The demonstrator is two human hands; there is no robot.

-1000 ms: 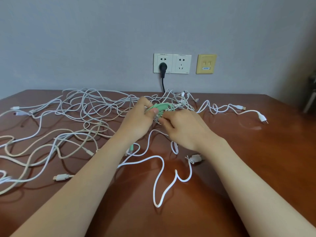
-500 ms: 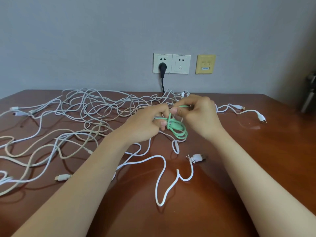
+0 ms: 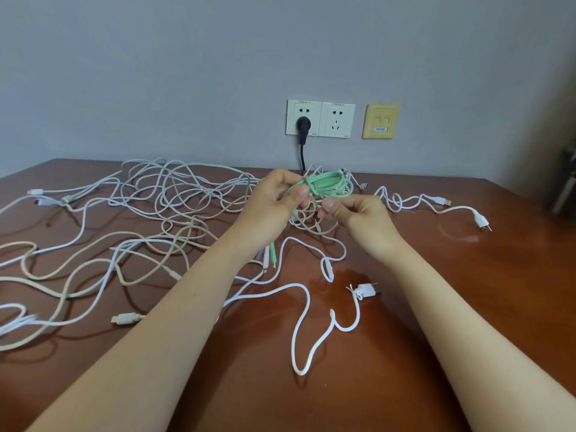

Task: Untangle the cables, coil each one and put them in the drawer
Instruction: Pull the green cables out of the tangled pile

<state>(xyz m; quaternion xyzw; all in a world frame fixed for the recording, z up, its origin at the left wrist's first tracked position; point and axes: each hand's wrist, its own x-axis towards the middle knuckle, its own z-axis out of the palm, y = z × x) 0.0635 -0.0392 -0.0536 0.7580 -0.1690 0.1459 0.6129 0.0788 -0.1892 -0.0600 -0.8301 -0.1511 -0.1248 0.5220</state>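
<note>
Left hand point(image 3: 274, 202): head view, directly below the wall socket point(image 3: 320, 118); thumb and fingers pinch the green cable point(image 3: 330, 183), wound into a small coil. Right hand point(image 3: 358, 218): below-right of socket, fingers curled at the coil's lower edge; whether it grips a strand cannot be told. White and beige cables point(image 3: 174, 207): tangled, below-left of socket, on wooden table point(image 3: 467, 307). Drawer: not visible. Risks: green tail hanging beneath left hand may snag the tangle; a slackened pinch would likely let the coil spring open.
</note>
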